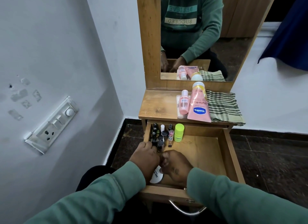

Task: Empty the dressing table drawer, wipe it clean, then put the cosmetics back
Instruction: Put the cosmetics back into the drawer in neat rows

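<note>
We work both hands in the near-left corner of the drawer (231, 158). Left hand (145, 156) curls around the small bottles (158, 138); right hand (177, 165) is curled, hold indeterminate. Vaseline tube (199, 106) and cloth (223, 107) sit on top, presumably to keep the drawer clear.

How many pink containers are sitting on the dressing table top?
2: the small pink bottle lies left of the Vaseline tube, which lies beside the checked cloth. Their mirror reflections aren't counted.

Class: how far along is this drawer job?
Done: Vaseline tube and pink bottle lie on the tabletop beside the cloth. In hand: left hand and right hand reach into the drawer near the small bottles. Left: those bottles, the green container and white jar sit inside; wiping likely pending.
</note>
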